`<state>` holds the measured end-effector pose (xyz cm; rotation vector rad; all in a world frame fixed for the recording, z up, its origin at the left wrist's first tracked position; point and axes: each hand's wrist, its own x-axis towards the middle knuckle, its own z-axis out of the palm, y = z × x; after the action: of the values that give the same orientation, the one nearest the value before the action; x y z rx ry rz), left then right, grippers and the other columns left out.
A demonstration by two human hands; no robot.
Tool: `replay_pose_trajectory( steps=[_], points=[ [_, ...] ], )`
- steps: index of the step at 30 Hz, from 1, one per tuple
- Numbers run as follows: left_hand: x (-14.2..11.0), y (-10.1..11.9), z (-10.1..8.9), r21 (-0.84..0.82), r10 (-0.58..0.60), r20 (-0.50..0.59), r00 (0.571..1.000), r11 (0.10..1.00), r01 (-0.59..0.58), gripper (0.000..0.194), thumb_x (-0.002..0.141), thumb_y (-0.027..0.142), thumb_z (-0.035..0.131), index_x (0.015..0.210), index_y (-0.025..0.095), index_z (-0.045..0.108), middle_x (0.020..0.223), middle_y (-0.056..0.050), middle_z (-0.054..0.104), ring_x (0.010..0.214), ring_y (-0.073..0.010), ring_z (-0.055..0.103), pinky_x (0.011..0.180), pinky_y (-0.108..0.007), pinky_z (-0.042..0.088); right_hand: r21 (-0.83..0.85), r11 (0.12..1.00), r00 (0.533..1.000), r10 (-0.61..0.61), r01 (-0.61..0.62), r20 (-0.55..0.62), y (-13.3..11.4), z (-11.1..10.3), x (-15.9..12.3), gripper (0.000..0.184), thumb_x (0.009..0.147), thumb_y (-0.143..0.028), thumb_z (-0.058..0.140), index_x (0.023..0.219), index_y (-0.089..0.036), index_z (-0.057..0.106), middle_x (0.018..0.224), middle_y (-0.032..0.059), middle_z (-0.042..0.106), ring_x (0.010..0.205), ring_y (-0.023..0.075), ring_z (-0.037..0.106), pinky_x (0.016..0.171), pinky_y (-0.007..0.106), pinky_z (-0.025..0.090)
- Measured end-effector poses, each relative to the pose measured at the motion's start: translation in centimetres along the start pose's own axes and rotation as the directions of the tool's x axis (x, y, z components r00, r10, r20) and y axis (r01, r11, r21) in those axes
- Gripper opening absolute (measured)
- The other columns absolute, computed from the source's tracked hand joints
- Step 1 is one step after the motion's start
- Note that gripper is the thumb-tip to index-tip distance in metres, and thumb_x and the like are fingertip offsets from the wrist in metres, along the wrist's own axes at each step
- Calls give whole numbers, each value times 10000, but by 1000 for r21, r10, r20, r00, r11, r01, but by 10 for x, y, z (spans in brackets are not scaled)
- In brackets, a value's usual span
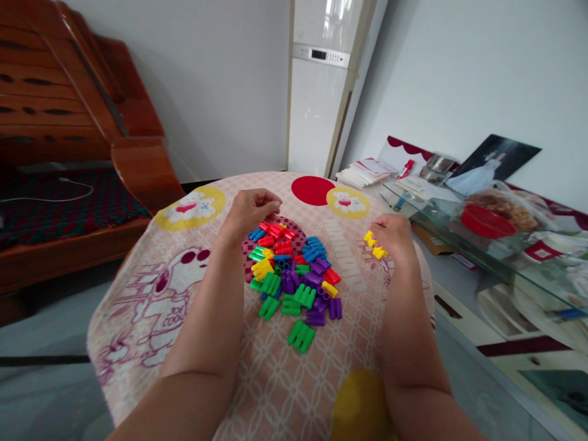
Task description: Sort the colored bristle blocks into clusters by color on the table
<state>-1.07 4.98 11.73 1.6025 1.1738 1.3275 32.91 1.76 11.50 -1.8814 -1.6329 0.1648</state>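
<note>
Loose plastic building blocks lie in a mixed pile on the table, with green blocks (304, 296), purple blocks (290, 280), red blocks (283, 248), blue blocks (314, 249) and yellow ones among them. My left hand (252, 211) is over the pile's far left edge, by the red blocks, its fingers curled together; anything inside them is hidden. To the right of the pile, my right hand (394, 236) has its fingertips closed at a yellow block (369, 239). A second yellow block (379, 252) lies on the cloth just below those fingers.
A patterned cloth (275, 380) covers the round table. On the left stands a wooden bench (138, 165). Along the right runs a glass-topped cabinet (459, 229) bearing papers, a photo and a red bowl (487, 222). A tall white air conditioner (316, 110) stands behind.
</note>
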Motion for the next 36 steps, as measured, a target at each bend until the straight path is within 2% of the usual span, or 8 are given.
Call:
replay_pose_trajectory(
  steps=[3, 9, 13, 18, 23, 26, 32, 36],
  points=[
    [0, 3, -8, -51, 12, -137, 991, 999, -19, 211, 694, 305, 704, 795, 121, 680, 638, -38, 690, 509, -111, 619, 511, -214, 527, 94, 984, 967, -165, 149, 194, -29, 14, -12, 152, 766, -225, 640, 790, -133, 758, 658, 38, 706, 605, 154, 644, 592, 228, 448],
    [-1, 6, -22, -95, 38, -311, 950, 993, -71, 163, 723, 281, 680, 774, 129, 658, 612, -14, 661, 465, -85, 575, 470, -186, 499, 24, 926, 778, -331, 378, 534, -69, 23, -36, 160, 723, -79, 636, 626, -144, 745, 559, 14, 657, 583, 132, 620, 605, 220, 411],
    [-2, 7, -29, -99, 19, -365, 931, 993, -59, 136, 725, 261, 674, 762, 132, 645, 605, -7, 652, 451, -80, 565, 461, -179, 493, 128, 848, 694, -500, 514, 518, -95, 46, -54, 146, 824, -135, 647, 808, -163, 789, 736, 37, 734, 734, 155, 666, 701, 240, 447],
    [-2, 5, -32, -95, 11, -391, 920, 994, -53, 125, 737, 256, 669, 764, 138, 640, 613, -10, 657, 452, -78, 566, 465, -178, 500, 204, 617, 538, -773, 760, 336, -132, 101, -98, 313, 979, -244, 554, 1265, -174, 660, 1375, 128, 616, 1240, 223, 550, 1033, 369, 423],
    [-2, 3, -32, -88, 13, -388, 922, 995, -51, 150, 734, 280, 679, 778, 141, 647, 623, -12, 667, 466, -80, 573, 473, -177, 505, 41, 495, 429, -789, 868, 440, -143, 121, -125, 215, 985, -207, 520, 1115, -151, 683, 1121, 124, 685, 1100, 252, 556, 963, 401, 444],
    [-1, 2, -32, -89, 15, -385, 923, 995, -54, 159, 728, 287, 683, 778, 140, 651, 614, -7, 661, 464, -81, 570, 470, -175, 501, 6, 499, 445, -777, 866, 446, -146, 113, -127, 162, 952, -182, 547, 1003, -151, 698, 1012, 117, 681, 1049, 257, 560, 895, 374, 453],
    [0, 3, -34, -91, -1, -386, 922, 995, -37, 147, 725, 281, 679, 768, 141, 658, 615, -16, 663, 476, -95, 587, 485, -196, 515, 76, 644, 533, -688, 761, 492, -148, 87, -114, 160, 943, -221, 561, 963, -195, 717, 955, 79, 706, 914, 213, 634, 770, 293, 451],
    [-1, 3, -36, -82, 1, -396, 918, 996, -37, 148, 726, 286, 676, 770, 145, 660, 627, -25, 674, 506, -107, 613, 501, -202, 528, 130, 774, 696, -618, 620, 364, -124, 65, -80, 119, 900, -252, 631, 946, -225, 737, 947, 30, 744, 875, 174, 657, 759, 254, 439]
  ],
)
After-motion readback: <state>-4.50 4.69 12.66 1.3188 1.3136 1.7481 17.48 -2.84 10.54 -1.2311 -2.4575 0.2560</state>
